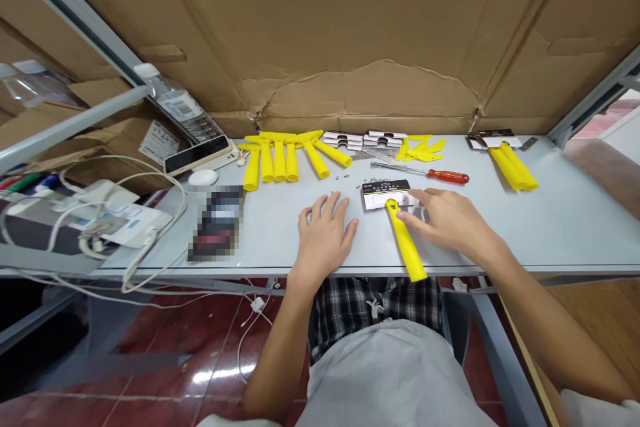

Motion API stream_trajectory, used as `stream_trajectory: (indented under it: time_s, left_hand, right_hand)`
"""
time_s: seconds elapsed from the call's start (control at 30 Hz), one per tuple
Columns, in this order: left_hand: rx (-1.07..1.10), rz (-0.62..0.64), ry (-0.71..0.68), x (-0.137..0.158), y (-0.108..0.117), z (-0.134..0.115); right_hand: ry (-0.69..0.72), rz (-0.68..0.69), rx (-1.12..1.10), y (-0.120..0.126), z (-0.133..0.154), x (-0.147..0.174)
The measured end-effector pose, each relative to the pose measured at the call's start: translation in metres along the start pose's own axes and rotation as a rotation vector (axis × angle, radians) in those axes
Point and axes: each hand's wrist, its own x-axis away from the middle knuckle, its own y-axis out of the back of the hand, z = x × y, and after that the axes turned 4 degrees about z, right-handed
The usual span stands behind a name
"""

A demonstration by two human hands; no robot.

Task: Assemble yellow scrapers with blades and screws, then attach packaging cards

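My left hand (325, 230) lies flat on the grey table with its fingers spread and holds nothing. Right of it lies a yellow plastic handle (407, 247), its upper end over a black-and-white packaging card (375, 197) and its lower end sticking out past the table's front edge. My right hand (445, 217) is open beside these two, fingers stretched out. Its index fingertip is at the card's right edge and its thumb tip is at the handle's upper part. Tiny screws (367, 181) are scattered just behind the card.
Several yellow handles (280, 160) lie at the back, near more cards (343, 140), flat yellow pieces (423, 149) and a red-handled screwdriver (447, 176). Two carded yellow handles (515, 167) lie at the right. Cables (170, 213), a phone (197, 153) and a bottle (183, 107) crowd the left.
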Motion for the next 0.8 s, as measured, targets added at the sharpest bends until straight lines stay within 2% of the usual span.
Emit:
stream_trajectory:
  time_s: [0.13,0.27,0.37,0.5,0.57,0.7,0.8]
  left_hand:
    - [0.011,-0.026,-0.017,0.003,-0.003,0.001]
    - [0.003,-0.020,-0.020,0.005,-0.003,0.001]
    - [0.000,-0.021,-0.023,0.005,-0.002,0.001]
    - [-0.013,-0.034,-0.021,0.005,-0.003,0.001]
    - [-0.019,-0.040,-0.022,0.005,-0.003,0.001]
    - [-0.018,-0.050,-0.031,0.005,-0.004,0.002]
    - [-0.002,-0.061,-0.031,0.004,-0.006,0.004]
  right_hand:
    - [-0.018,0.011,0.020,-0.002,0.030,-0.012]
    - [0.000,0.010,0.017,-0.015,0.033,-0.027]
    - [0.041,-0.018,-0.045,-0.016,0.025,-0.027]
    - [0.085,-0.077,-0.135,-0.001,0.009,-0.013]
    - [0.074,-0.109,-0.161,0.008,-0.001,-0.005]
    - [0.054,-0.044,-0.120,0.018,-0.025,0.006]
    - [-0.021,-0.079,-0.129,0.026,-0.045,0.011]
